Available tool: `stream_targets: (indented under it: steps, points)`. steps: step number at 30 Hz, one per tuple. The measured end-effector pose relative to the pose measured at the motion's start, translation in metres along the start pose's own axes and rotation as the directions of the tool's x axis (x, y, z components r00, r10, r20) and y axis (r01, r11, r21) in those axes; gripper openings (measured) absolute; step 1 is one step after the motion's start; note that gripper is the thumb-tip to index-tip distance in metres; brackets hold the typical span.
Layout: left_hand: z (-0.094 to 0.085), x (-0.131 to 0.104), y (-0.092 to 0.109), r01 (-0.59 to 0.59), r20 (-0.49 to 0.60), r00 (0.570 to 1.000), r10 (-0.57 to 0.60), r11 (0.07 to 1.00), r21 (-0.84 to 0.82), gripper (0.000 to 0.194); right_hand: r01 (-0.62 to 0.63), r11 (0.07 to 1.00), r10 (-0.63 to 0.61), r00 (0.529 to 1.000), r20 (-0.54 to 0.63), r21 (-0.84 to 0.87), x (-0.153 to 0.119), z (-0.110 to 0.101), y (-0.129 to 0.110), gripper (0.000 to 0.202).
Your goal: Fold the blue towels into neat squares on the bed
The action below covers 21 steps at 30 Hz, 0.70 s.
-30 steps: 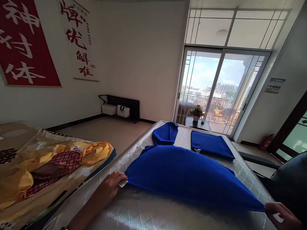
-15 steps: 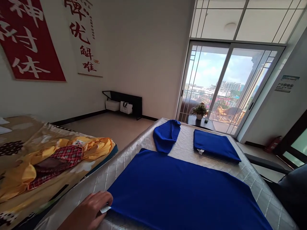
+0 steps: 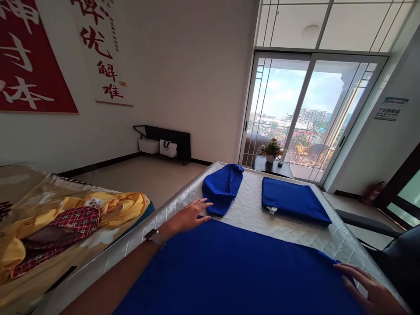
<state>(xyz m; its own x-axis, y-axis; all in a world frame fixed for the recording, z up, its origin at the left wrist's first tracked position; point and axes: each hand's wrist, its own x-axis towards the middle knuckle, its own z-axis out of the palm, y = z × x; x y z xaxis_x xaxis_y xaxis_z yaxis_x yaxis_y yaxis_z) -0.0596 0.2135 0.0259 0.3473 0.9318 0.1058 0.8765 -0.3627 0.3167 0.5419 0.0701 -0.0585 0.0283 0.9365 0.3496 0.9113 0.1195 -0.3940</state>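
Observation:
A large blue cloth (image 3: 236, 267) lies spread over the front of the silvery quilted mattress (image 3: 249, 205). My left hand (image 3: 188, 215), with a dark watch (image 3: 151, 235) on its wrist, is over the cloth's far left corner, fingers apart and holding nothing. At the right edge of the cloth, my right hand (image 3: 369, 284) rests with its fingers stretched out along the border. Just beyond my left fingertips is a smaller, loosely bunched blue cloth (image 3: 221, 188). A neatly folded blue cloth (image 3: 293, 199) with a white tag sits farther back on the right.
Another bed (image 3: 82, 258) stands on the left, with a yellow and red plaid garment (image 3: 78, 216) on its patterned cover. A low black rack (image 3: 167, 140) is against the wall. Past the mattress, a small dark table (image 3: 273, 167) holds a potted plant (image 3: 271, 148) by glass sliding doors.
My left hand has let go of the near left corner with the white tag and moved forward to the far left corner. My right hand has come into view at the right edge.

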Motion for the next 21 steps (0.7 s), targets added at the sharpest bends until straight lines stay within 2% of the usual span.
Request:
stream_targets:
  steps: [2, 4, 6, 9, 13, 16, 19, 21]
  points:
    - [0.029, 0.051, -0.004, 0.051, 0.043, 0.998, -0.053, 0.997, 0.053, 0.075, -0.018, 0.999, 0.020, 0.995, 0.098, -0.028, 0.020, 0.024, 0.007, 0.059]
    - [0.059, 0.090, -0.011, 0.104, 0.060, 0.992, -0.108, 0.992, 0.071, 0.074, -0.039, 0.997, 0.047, 0.990, 0.135, -0.065, 0.028, 0.046, 0.018, 0.063]
    - [0.083, 0.122, -0.017, 0.148, 0.032, 0.988, -0.151, 0.985, 0.083, 0.068, -0.027, 0.996, 0.039, 0.988, 0.146, -0.083, 0.026, 0.063, 0.031, 0.064]
    - [0.106, 0.168, -0.019, 0.205, -0.048, 0.978, -0.201, 0.974, 0.096, 0.065, 0.023, 0.994, -0.004, 0.985, 0.173, -0.105, 0.017, 0.075, 0.050, 0.062]
    - [0.124, 0.228, -0.016, 0.244, -0.126, 0.964, -0.235, 0.968, 0.063, 0.066, 0.027, 0.986, 0.007, 0.979, 0.204, -0.164, 0.013, 0.078, 0.062, 0.063]
    - [0.131, 0.255, -0.018, 0.241, -0.156, 0.959, -0.237, 0.971, 0.007, 0.067, 0.025, 0.982, 0.019, 0.974, 0.227, -0.187, 0.013, 0.076, 0.064, 0.061]
    - [0.126, 0.259, -0.024, 0.196, -0.175, 0.963, -0.203, 0.979, -0.057, 0.067, 0.003, 0.979, 0.046, 0.970, 0.239, -0.202, 0.011, 0.071, 0.064, 0.057]
    - [0.116, 0.248, -0.032, 0.146, -0.213, 0.964, -0.162, 0.985, -0.089, 0.064, -0.014, 0.980, 0.062, 0.970, 0.236, -0.198, 0.009, 0.066, 0.065, 0.054]
